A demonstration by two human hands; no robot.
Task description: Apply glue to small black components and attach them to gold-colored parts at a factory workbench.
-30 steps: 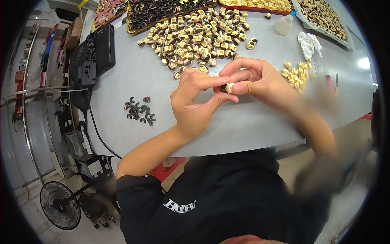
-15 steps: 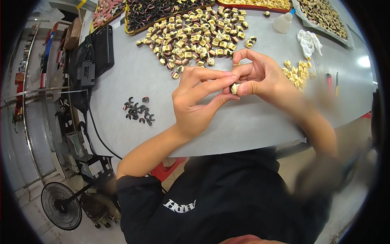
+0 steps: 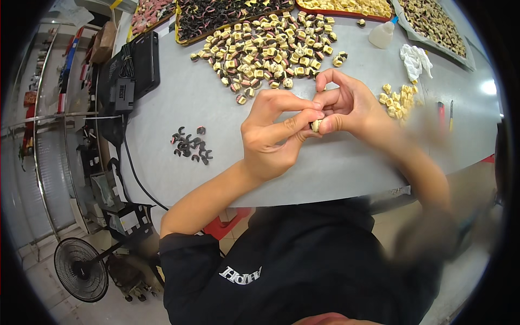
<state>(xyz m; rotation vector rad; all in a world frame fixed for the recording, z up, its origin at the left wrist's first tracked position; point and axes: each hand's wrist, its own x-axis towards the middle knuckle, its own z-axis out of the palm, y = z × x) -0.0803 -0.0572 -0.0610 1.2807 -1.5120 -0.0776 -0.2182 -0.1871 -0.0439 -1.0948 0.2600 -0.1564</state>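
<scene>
"Head view, middle of the bench: what's the small dark-and-cream piece [image 3: 316, 125] like to handle?"

"Light, I'd judge, and fairly firm, perhaps a bit rubbery. It's tiny and rounded, so it could slip out. I'd take it by opposite sides, fingertips only, without squeezing hard."

"And the hands?"

"Left hand [image 3: 273, 135], toward eight o'clock from the piece: thumb and fingertips drawn together in a pinch on it. Right hand [image 3: 352, 108], toward two: thumb against the cream side, fingers bent, apparently pinching too, though the left fingertips hide part of that contact."

"What lies around them?"

"Dark curved pieces [image 3: 190, 144] loosely scattered just below nine o'clock, well apart from the hands. A big pile of dark-and-cream pieces [image 3: 271, 51] at eleven. Squeeze bottle [image 3: 382, 36] near one, and loose cream pieces [image 3: 399, 101] between two and three, all on the grey table [image 3: 346, 168]."
</scene>
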